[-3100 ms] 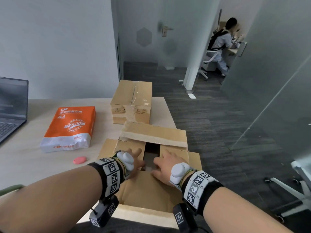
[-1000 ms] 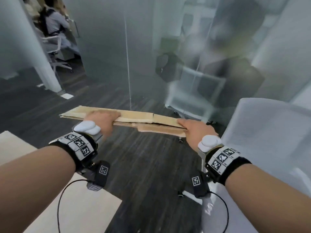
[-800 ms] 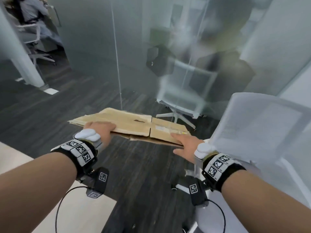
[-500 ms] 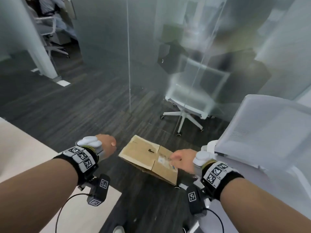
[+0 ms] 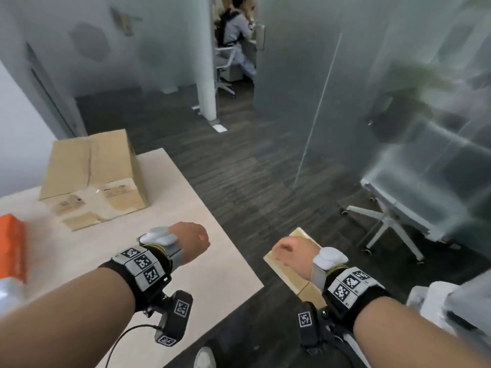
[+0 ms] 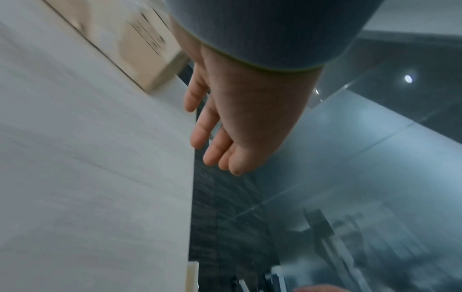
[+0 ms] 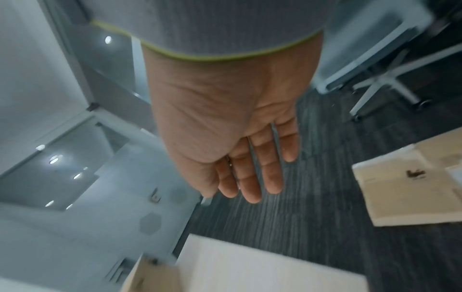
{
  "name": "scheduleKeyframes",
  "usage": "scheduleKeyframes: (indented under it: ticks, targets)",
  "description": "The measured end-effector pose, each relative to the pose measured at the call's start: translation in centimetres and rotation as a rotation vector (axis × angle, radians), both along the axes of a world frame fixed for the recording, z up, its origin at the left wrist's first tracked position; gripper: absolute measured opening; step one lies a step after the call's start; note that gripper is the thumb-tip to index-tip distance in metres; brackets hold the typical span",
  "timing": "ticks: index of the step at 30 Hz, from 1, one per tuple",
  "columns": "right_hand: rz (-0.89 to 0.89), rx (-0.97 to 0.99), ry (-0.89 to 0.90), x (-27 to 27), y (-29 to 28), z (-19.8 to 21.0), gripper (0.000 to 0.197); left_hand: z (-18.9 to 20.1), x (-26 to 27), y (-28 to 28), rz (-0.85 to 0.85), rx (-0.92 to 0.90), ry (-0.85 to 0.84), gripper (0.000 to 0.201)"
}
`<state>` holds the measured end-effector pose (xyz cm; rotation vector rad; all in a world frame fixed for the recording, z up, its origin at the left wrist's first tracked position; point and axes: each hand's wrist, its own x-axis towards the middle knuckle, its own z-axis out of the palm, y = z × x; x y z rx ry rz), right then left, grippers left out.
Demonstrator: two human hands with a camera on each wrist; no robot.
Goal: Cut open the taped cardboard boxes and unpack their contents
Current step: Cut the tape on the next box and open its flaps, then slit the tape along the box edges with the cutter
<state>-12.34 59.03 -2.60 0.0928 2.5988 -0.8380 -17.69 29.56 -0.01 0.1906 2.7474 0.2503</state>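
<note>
Taped cardboard box (image 5: 93, 173) sealed at ten o'clock on the table (image 5: 212, 261), contents hidden, flattened cardboard box (image 5: 289, 272) on the floor (image 5: 252, 181) at four o'clock, left hand (image 5: 190, 241) and right hand (image 5: 293, 254) empty, fingers (image 7: 252, 177) relaxed, loosely together.

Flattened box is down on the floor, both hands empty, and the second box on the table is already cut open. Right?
Not quite. The second box on the table is closed, with tape across its top seam, as the head view shows. The rest holds: the flattened box lies on the floor, and the left hand and right hand hold nothing.
</note>
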Motion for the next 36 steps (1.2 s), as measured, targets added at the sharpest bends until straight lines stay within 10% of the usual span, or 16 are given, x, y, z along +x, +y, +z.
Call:
scheduleKeyframes:
  ticks: [19,29,36]
  targets:
    - [0.603,0.03,-0.086,-5.3,-39.1,-2.8,0.034,-6.8,12.4,-38.9,0.752,0.028,-0.128,0.025]
    - [0.673,0.109,-0.133,-4.2,-46.8,-6.8,0.021,-15.4,14.2,-41.8,0.686,0.135,-0.211,0.049]
    - [0.673,0.116,0.15,-9.0,-49.2,-5.5,0.037,-17.5,13.4,-40.8,0.584,0.104,-0.137,0.024]
